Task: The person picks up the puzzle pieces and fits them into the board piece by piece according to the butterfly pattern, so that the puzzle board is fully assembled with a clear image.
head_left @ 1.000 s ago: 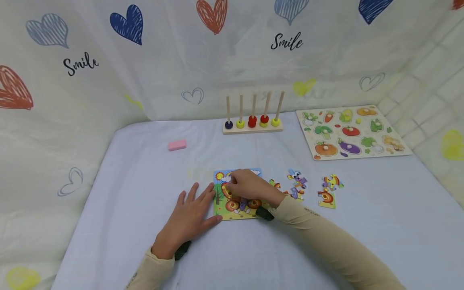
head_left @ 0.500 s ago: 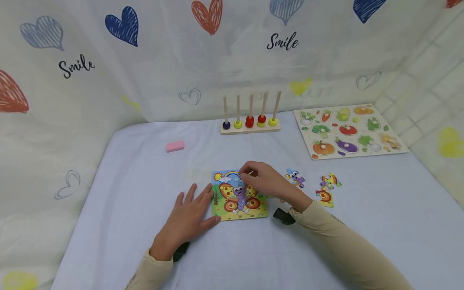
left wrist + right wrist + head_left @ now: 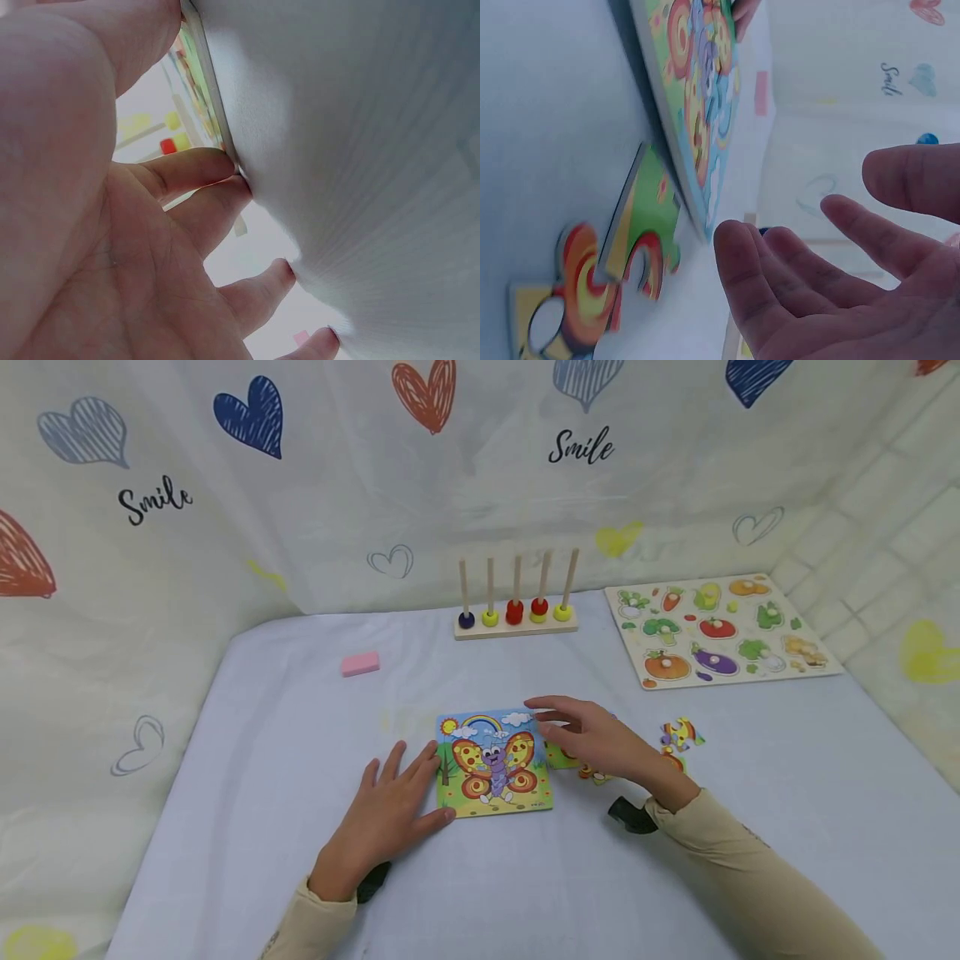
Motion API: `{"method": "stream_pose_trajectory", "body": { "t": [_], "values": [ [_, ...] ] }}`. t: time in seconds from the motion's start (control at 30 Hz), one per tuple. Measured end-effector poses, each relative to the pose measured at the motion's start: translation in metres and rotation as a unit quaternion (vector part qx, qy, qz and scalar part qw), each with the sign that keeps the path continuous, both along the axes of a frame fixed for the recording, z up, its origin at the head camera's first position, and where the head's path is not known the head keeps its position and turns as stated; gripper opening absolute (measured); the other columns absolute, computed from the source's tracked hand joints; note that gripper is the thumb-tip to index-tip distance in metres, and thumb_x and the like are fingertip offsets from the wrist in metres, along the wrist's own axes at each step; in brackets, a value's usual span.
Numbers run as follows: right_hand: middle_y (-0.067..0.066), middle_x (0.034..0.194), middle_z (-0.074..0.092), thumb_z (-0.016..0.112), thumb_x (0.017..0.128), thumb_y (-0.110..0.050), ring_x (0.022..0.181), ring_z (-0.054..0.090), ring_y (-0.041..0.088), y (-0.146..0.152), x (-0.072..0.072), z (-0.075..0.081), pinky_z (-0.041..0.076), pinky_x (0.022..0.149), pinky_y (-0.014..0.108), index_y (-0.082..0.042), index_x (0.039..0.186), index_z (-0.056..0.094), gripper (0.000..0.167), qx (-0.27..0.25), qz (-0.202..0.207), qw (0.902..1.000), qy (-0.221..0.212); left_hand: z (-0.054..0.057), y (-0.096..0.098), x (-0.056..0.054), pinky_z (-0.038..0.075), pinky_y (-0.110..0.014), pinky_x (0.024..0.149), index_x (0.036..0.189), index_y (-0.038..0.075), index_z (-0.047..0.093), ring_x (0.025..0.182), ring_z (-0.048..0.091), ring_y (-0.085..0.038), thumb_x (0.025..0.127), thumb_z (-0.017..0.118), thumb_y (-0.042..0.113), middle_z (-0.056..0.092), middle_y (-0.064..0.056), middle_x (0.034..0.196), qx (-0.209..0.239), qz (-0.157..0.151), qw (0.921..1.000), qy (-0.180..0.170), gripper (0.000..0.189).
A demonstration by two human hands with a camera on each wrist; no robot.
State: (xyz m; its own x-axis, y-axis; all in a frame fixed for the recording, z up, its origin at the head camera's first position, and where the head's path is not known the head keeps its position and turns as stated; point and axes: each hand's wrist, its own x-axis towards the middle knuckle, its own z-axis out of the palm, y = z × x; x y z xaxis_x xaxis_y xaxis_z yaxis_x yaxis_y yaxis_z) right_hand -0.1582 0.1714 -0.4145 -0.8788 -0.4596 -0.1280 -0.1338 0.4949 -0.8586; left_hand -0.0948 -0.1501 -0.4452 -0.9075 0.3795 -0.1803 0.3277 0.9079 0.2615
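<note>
A square butterfly jigsaw puzzle (image 3: 495,764) lies flat on the table, its picture fully visible. My left hand (image 3: 386,822) rests spread at its left side, with the index fingertip and thumb touching the edge; the left wrist view shows these fingers (image 3: 191,169) against the rim. Just past the puzzle's right edge hovers my right hand (image 3: 600,739), fingers relaxed and nothing held. Beneath and beyond it are several loose jigsaw pieces (image 3: 681,735), partly hidden by the hand. In the right wrist view a green piece (image 3: 641,217) lies close to the puzzle's edge.
A bead abacus with wooden pegs (image 3: 516,627) stands at the back. To its right lies a vegetable peg board (image 3: 720,635). A pink block (image 3: 361,663) sits at the back left. White cloth (image 3: 300,735) covers the table, and a printed curtain (image 3: 465,485) hangs behind.
My right hand has moved right, from over the puzzle to beside it, uncovering the butterfly picture. My left hand has stayed at the left edge. The head view has shifted slightly.
</note>
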Motion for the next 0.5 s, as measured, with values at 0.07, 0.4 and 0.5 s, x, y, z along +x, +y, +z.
{"method": "stream_pose_trajectory", "body": {
  "t": [0.07,0.4,0.5],
  "values": [
    [0.018,0.156,0.056,0.058,0.111,-0.02,0.142,0.054,0.04,0.007,0.002,0.0,0.054,0.106,0.053,-0.006,0.157,0.054,0.048,0.001,-0.002,1.0,-0.004,0.0,0.0,0.0,0.02,-0.074,0.121,0.161,0.012,0.049,0.159,0.02,-0.046,0.099,0.073,0.054,0.034,-0.005,0.174,0.002,0.0,1.0,0.001,0.079],
    [0.015,0.16,0.052,0.059,0.111,-0.015,0.144,0.051,0.04,0.034,0.008,0.003,0.049,0.11,0.057,-0.004,0.156,0.053,0.047,-0.007,-0.015,0.9996,0.021,0.001,0.001,0.001,0.02,-0.073,0.121,0.161,0.012,0.048,0.159,0.02,-0.045,0.099,0.073,0.053,0.034,-0.005,0.174,0.003,0.001,1.0,-0.001,0.079],
    [0.015,0.158,0.053,0.06,0.111,-0.013,0.143,0.052,0.04,0.042,0.009,0.003,0.047,0.112,0.058,-0.003,0.154,0.056,0.045,-0.001,-0.021,0.9991,0.035,0.001,0.001,0.001,0.02,-0.073,0.121,0.162,0.012,0.048,0.159,0.02,-0.045,0.099,0.073,0.053,0.033,-0.005,0.174,0.002,0.001,1.0,-0.002,0.079]
  ]
}}
